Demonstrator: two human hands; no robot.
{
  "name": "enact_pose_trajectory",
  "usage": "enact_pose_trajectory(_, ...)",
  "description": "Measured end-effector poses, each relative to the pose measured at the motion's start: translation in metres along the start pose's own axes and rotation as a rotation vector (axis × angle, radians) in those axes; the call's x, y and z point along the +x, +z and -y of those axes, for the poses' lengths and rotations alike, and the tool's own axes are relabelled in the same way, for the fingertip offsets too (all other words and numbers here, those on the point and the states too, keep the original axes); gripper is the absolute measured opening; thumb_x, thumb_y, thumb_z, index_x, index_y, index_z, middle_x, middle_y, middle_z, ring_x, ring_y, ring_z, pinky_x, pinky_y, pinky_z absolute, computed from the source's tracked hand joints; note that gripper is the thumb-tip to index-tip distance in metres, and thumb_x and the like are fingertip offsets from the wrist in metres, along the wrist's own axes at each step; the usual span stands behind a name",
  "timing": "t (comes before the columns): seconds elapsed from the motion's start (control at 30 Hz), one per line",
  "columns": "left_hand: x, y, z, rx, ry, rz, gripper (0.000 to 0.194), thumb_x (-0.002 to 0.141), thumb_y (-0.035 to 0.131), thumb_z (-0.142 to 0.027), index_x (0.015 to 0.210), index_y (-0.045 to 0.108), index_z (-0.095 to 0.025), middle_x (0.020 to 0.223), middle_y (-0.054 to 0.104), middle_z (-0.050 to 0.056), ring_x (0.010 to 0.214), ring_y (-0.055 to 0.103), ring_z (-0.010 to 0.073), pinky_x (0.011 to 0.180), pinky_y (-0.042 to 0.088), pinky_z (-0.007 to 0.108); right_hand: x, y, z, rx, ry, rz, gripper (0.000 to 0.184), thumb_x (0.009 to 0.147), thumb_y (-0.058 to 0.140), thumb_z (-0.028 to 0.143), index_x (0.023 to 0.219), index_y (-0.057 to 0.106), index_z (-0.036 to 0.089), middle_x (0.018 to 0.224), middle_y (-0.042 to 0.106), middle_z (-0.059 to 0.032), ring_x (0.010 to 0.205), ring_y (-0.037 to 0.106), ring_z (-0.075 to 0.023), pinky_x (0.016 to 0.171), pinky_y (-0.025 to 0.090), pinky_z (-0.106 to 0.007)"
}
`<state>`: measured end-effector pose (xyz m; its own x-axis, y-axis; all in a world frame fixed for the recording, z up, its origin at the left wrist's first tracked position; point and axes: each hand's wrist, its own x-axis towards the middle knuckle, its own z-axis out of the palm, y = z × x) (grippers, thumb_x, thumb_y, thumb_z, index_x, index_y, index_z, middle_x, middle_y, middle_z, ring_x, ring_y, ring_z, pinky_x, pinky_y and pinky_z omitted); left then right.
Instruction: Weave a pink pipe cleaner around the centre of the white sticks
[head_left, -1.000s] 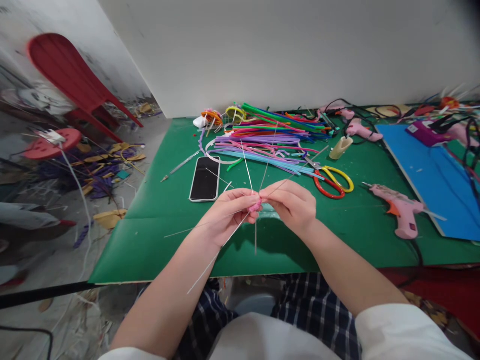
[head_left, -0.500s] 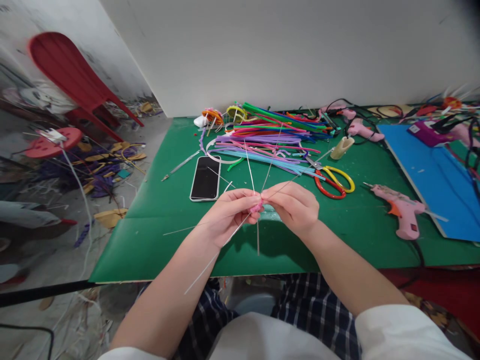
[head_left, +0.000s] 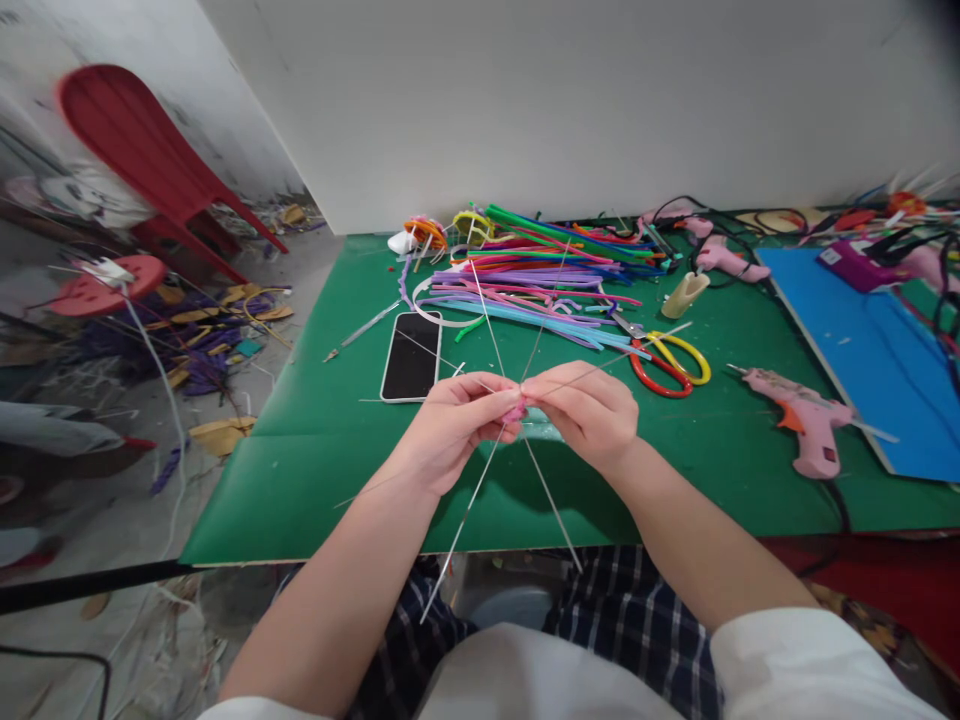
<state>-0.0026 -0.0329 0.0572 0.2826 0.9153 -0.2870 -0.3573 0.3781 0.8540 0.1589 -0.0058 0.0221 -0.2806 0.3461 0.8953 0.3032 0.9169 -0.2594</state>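
Above the green table, my left hand pinches the centre of a spoked wire frame, whose thin metal wires fan out in several directions. A small piece of pink pipe cleaner shows at that centre, between my fingers. My right hand is closed too, its thumb and fingertips pinching at the same pink hub from the right. The fingertips of both hands nearly meet and hide just how the pipe cleaner goes round the wires.
Beyond my hands lie a smartphone, a pile of coloured pipe cleaners and scissors with red and yellow handles. A pink glue gun and a blue board are at right. A red chair stands left.
The wire frame has turned and tilted a little: its lower wires now reach further toward me and spread wider. Both hands stay almost in place, still pinching the centre.
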Motion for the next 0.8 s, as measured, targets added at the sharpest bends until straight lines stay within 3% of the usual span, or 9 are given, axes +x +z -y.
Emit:
enact_pose_trajectory(0.17,0.001,-0.001,0.000,-0.003,-0.026,0.009,0.008,0.067,0.069,-0.019,0.067,0.063,-0.013,0.058,0.060,-0.002,0.049,0.054,0.0043,0.047,0.045,0.013,-0.002,0.000,-0.001,0.021,0.002,-0.003,0.030,0.075,0.059,0.007,0.099,0.061,0.024,0.087,0.069,-0.0020,0.082,0.064,-0.0148,0.067,0.056,-0.027)
enact_pose_trajectory(0.33,0.004,-0.001,0.003,0.020,0.031,-0.032,0.010,0.066,0.070,-0.022,0.070,0.064,-0.015,0.057,0.059,-0.003,0.051,0.055,0.0059,0.047,0.046,0.016,0.000,0.003,0.001,0.071,0.123,-0.014,0.023,0.075,0.060,0.010,0.094,0.063,0.022,0.084,0.069,-0.0027,0.080,0.064,-0.0143,0.068,0.055,-0.027)
enact_pose_trajectory(0.43,0.007,0.000,0.007,0.118,0.189,-0.165,0.014,0.065,0.070,-0.026,0.073,0.064,-0.016,0.062,0.062,-0.002,0.054,0.056,0.0075,0.045,0.044,0.016,0.004,0.004,0.001,0.109,0.281,0.051,0.013,0.077,0.059,0.015,0.086,0.066,0.021,0.081,0.069,-0.0031,0.077,0.064,-0.0135,0.069,0.054,-0.027)
enact_pose_trajectory(0.57,0.012,0.000,0.013,0.237,0.363,-0.311,0.019,0.066,0.070,-0.027,0.080,0.067,-0.015,0.064,0.065,0.000,0.056,0.057,0.0085,0.050,0.046,0.018,0.007,0.006,0.001,0.246,0.600,0.153,0.012,0.076,0.061,0.026,0.084,0.068,0.020,0.083,0.068,-0.0026,0.074,0.063,-0.0124,0.058,0.051,-0.023)
enact_pose_trajectory(0.67,0.014,0.000,0.015,0.289,0.407,-0.331,0.022,0.066,0.070,-0.028,0.084,0.069,-0.016,0.071,0.067,0.001,0.059,0.059,0.0092,0.058,0.050,0.022,0.007,0.008,0.002,0.319,0.807,0.117,0.016,0.071,0.064,0.030,0.081,0.068,0.018,0.078,0.067,-0.0022,0.069,0.062,-0.0117,0.053,0.048,-0.020)
enact_pose_trajectory(0.8,0.013,-0.001,0.017,0.352,0.395,-0.287,0.028,0.066,0.070,-0.028,0.093,0.068,-0.020,0.086,0.067,0.002,0.068,0.062,0.0111,0.063,0.052,0.022,0.005,0.009,0.001,0.395,0.945,0.074,0.015,0.068,0.066,0.030,0.075,0.067,0.017,0.071,0.066,-0.0006,0.058,0.059,-0.0089,0.049,0.045,-0.018)
